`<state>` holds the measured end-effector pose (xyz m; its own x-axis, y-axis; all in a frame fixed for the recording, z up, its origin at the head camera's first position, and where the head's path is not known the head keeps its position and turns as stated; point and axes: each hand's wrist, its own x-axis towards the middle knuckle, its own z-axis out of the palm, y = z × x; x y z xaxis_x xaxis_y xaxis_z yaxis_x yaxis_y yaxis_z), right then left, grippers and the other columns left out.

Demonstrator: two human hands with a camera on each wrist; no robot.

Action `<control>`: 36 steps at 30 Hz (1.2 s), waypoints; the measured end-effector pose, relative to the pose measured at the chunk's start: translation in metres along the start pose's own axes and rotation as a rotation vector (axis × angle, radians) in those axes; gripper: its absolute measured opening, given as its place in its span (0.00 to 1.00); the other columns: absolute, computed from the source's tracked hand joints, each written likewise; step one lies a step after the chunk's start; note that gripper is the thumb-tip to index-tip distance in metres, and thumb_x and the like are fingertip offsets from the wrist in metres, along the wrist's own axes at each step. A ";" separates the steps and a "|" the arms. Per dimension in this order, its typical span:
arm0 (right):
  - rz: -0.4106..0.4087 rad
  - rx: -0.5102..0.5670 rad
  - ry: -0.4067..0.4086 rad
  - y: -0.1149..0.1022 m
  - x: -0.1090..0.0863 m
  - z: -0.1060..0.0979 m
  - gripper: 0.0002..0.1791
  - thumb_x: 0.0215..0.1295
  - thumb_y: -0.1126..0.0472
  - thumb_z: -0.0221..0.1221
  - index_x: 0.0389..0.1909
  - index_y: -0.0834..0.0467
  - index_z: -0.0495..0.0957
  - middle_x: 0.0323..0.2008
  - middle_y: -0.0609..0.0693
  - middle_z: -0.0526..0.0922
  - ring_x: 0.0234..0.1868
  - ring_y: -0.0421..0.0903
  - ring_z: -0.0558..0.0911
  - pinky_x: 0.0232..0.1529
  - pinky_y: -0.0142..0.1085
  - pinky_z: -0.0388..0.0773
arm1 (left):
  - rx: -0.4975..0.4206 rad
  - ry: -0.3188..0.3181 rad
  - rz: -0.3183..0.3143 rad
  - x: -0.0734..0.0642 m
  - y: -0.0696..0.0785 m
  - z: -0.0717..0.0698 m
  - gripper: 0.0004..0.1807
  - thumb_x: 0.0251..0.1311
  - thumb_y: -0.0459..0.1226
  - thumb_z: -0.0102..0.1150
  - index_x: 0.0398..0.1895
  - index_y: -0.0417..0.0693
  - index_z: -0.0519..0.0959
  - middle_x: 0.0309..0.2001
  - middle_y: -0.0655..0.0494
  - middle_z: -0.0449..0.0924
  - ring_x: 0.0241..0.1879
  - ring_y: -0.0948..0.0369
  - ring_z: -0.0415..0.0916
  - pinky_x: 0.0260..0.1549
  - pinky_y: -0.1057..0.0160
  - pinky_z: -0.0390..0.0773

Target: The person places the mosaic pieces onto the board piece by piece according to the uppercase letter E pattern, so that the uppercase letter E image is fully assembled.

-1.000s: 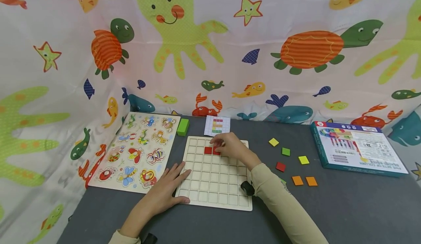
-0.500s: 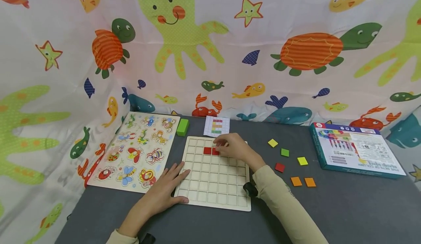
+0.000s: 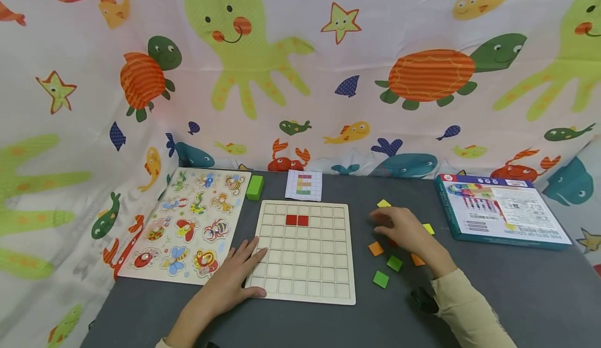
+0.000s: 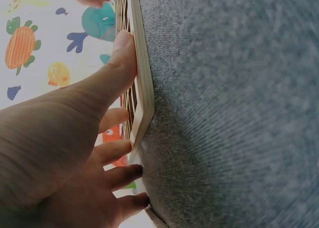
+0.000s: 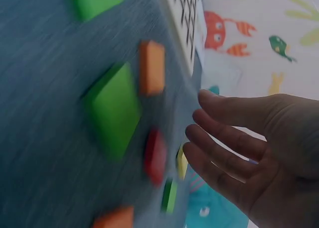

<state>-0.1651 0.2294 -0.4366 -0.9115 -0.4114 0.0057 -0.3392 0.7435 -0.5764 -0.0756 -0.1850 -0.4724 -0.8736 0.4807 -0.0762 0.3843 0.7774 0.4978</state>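
Note:
A pale wooden grid board lies on the grey table, with two red square tiles side by side in an upper row. My left hand rests with spread fingers on its left edge; the thumb touches the rim in the left wrist view. To the right of the board, my right hand hovers over loose tiles, fingers slightly bent and holding nothing. Around it lie green tiles, orange tiles and yellow tiles. A red tile shows below the fingers in the right wrist view.
Behind the board lies a paper card with a coloured grid pattern. An animal picture board is at the left, beside a green block. A flat box lies at the right, before a sea-animal curtain.
My right hand has left the red tiles on the board and moved right, over the loose tiles. My left hand stays on the board's edge. The head view has shifted slightly.

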 end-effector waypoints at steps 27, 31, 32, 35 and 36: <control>-0.020 -0.016 -0.058 0.013 -0.019 -0.011 0.14 0.56 0.75 0.66 0.44 0.64 0.83 0.32 0.48 0.81 0.32 0.42 0.77 0.37 0.40 0.81 | 0.003 0.018 -0.019 -0.004 0.000 -0.002 0.50 0.47 0.53 0.72 0.74 0.48 0.63 0.76 0.43 0.50 0.74 0.40 0.46 0.69 0.36 0.47; -0.055 -0.008 -0.044 0.001 -0.008 -0.010 0.14 0.55 0.75 0.66 0.44 0.65 0.82 0.32 0.49 0.81 0.33 0.44 0.79 0.38 0.43 0.82 | 0.009 0.011 -0.024 -0.003 0.000 -0.003 0.50 0.47 0.54 0.71 0.74 0.48 0.63 0.76 0.43 0.49 0.74 0.40 0.46 0.69 0.36 0.47; -0.066 -0.004 -0.038 -0.002 -0.005 -0.009 0.15 0.55 0.76 0.66 0.45 0.65 0.82 0.32 0.49 0.81 0.33 0.45 0.80 0.38 0.43 0.83 | 0.008 0.011 -0.022 -0.002 0.000 -0.003 0.50 0.47 0.54 0.71 0.74 0.48 0.63 0.76 0.43 0.49 0.74 0.40 0.46 0.69 0.36 0.47; -0.091 -0.001 -0.027 -0.009 0.004 -0.003 0.16 0.54 0.75 0.67 0.45 0.65 0.82 0.31 0.50 0.81 0.33 0.45 0.80 0.38 0.42 0.83 | 0.006 0.010 -0.011 -0.001 0.000 -0.002 0.50 0.48 0.54 0.71 0.74 0.48 0.63 0.77 0.43 0.49 0.74 0.40 0.45 0.69 0.36 0.47; -0.097 0.002 -0.028 -0.012 0.008 -0.001 0.16 0.54 0.75 0.67 0.45 0.65 0.82 0.31 0.49 0.81 0.33 0.45 0.80 0.38 0.42 0.83 | 0.004 0.009 -0.007 -0.001 0.000 -0.002 0.50 0.48 0.54 0.71 0.74 0.48 0.62 0.77 0.43 0.49 0.74 0.40 0.45 0.69 0.36 0.47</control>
<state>-0.1686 0.2179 -0.4290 -0.8674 -0.4961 0.0384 -0.4248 0.6982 -0.5762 -0.0753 -0.1866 -0.4706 -0.8789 0.4717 -0.0717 0.3795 0.7822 0.4941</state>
